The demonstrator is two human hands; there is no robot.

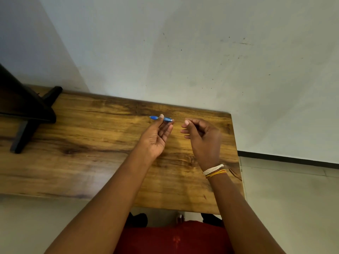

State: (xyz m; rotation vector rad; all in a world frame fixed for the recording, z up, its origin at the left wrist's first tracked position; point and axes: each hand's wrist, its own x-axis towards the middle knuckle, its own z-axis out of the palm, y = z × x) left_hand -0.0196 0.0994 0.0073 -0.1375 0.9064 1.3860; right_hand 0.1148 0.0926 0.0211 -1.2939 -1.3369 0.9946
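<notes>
Head view: the left hand (156,138) is raised palm-up over the wooden table (82,143), toward its far right corner, and pinches a blue pen (167,119) between thumb and fingertips. The pen lies roughly level and parallel to the far edge, its pointed end toward the left and its blunt end toward the other hand, probably so that hand can work on that end. The right hand (203,138) hovers just beside it, apart from the pen, fingers curled toward the palm with nothing showing in them. Threads (213,170) circle the right wrist. A black stand (27,110) rests at the table's left end, well apart from both hands
</notes>
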